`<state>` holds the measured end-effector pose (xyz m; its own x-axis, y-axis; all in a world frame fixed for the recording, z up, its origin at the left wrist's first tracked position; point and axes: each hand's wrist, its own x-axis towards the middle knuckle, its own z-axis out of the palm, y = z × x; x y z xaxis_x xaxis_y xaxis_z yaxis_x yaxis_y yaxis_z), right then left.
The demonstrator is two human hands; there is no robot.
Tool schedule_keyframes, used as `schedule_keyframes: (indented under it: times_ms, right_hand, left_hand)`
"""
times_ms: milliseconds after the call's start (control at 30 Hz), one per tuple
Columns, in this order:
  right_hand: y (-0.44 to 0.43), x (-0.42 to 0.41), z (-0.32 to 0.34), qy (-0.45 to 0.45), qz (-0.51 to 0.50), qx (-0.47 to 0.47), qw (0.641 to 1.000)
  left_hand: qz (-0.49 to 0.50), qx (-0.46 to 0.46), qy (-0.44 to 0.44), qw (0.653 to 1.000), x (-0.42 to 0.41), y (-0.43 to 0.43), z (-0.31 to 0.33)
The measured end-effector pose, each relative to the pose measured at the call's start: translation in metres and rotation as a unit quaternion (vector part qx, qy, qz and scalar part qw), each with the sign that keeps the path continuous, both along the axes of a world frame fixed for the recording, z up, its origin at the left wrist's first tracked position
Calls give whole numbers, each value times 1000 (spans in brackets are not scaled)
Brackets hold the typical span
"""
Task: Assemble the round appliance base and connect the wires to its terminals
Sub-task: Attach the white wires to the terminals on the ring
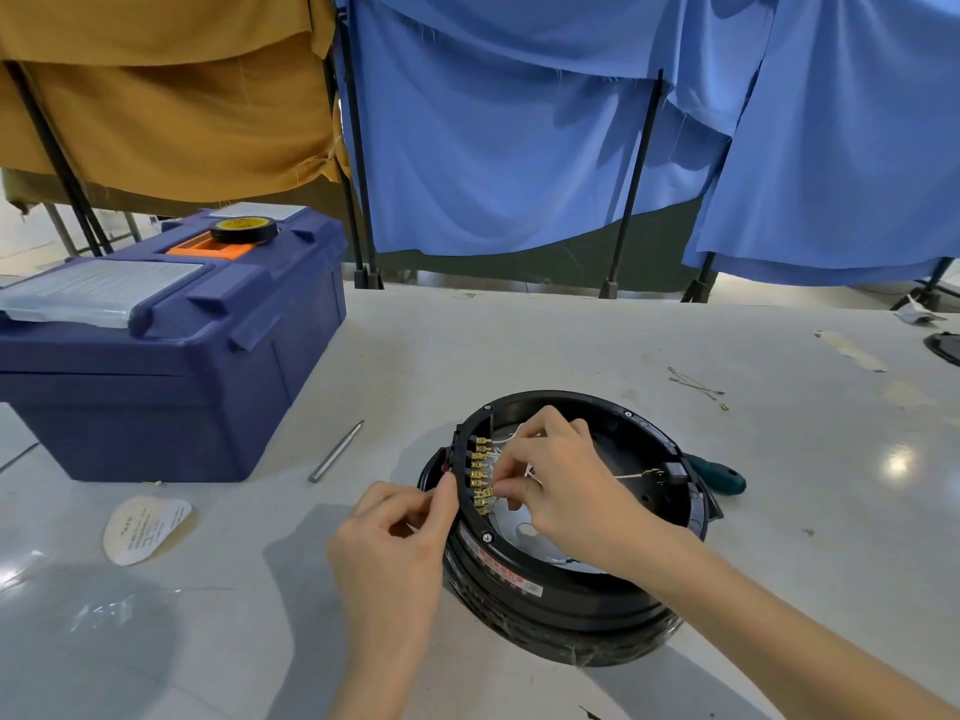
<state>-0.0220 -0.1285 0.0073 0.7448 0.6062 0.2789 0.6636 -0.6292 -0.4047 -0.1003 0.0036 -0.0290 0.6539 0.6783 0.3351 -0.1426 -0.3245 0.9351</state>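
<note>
Round black plastic appliance base (561,600) on pale grey desk (519,335), front centre, open side up. Left hand (400,543) curled, pinching base rim beside row of brass terminals (480,475). Right hand (561,485) inside, fingertips pinching thin white wires (506,438) at that row. Blue plastic toolbox (171,366) off left, green-handled screwdriver (719,475) just behind base.

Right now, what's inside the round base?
Brass terminals along the left wall of the base, white wires, a silver plate at the bottom. The right hand covers the middle and the wire ends it pinches.
</note>
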Motion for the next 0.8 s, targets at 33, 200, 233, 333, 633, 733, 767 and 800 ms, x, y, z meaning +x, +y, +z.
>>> schedule_keyframes:
  times_ms: [33, 200, 233, 333, 633, 733, 767, 800]
  right_hand:
    - [0, 0, -1, -1, -1, -1, 1000]
    - [-1, -3, -1, 12, 0, 8, 1000]
    - [0, -3, 0, 18, -1, 7, 1000]
    - [4, -4, 3, 42, -18, 12, 999]
    - [28, -14, 7, 83, -114, -23, 990]
    - [34, -17, 9, 85, -131, -26, 987]
    - [34, -18, 11, 81, -132, -31, 988]
    - [33, -19, 13, 76, -128, -38, 988]
  left_hand:
    - [5, 3, 0, 1000, 0, -2, 0]
    - [30, 38, 3, 999, -2, -7, -2]
    - [29, 40, 3, 999, -2, -7, -2]
    - [19, 33, 0, 999, -1, -8, -4]
    - [6, 75, -2, 997, 0, -7, -3]
    - [-5, 75, -7, 997, 1, -4, -4]
    - [-9, 77, -6, 997, 2, -3, -5]
    - [-11, 82, -4, 997, 2, -3, -5]
